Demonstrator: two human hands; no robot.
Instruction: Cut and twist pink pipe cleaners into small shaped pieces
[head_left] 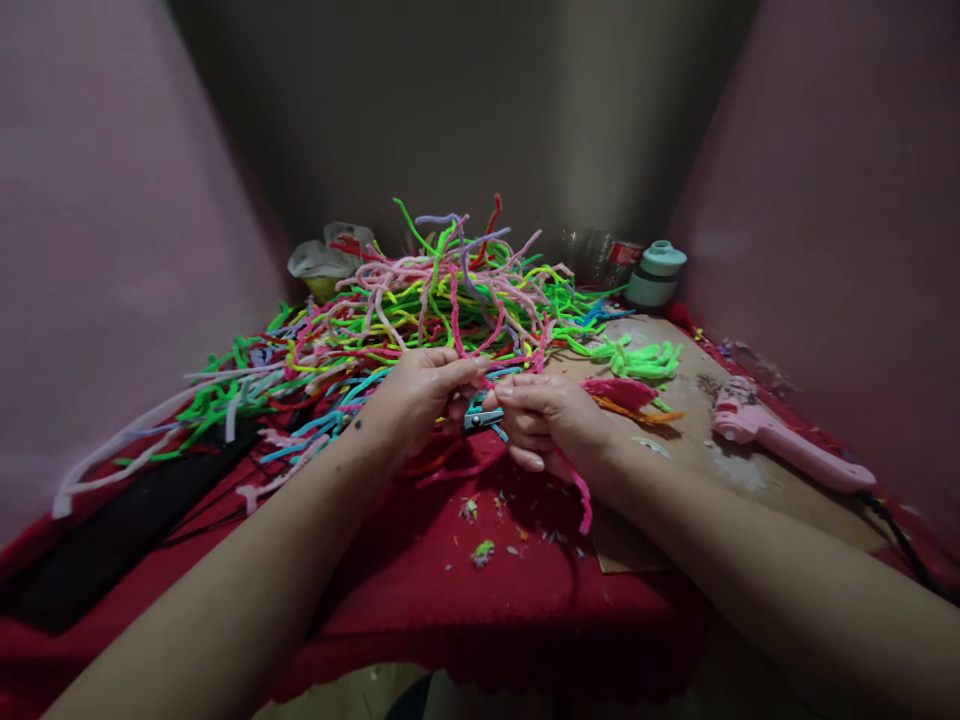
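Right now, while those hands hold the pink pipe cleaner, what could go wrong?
The metal-tipped tool sits close to the fingers of the left hand and right hand, so it might nick or pinch one. The pink glue gun lies on the cardboard; if it's hot, which I can't tell, it could burn someone. And the piled pipe cleaners look tangled, so pulling one might drag others.

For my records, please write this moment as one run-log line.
left grip: pinching pink pipe cleaner | right grip: likewise | pipe-cleaner pile: beyond grips | glue gun: on cardboard, right
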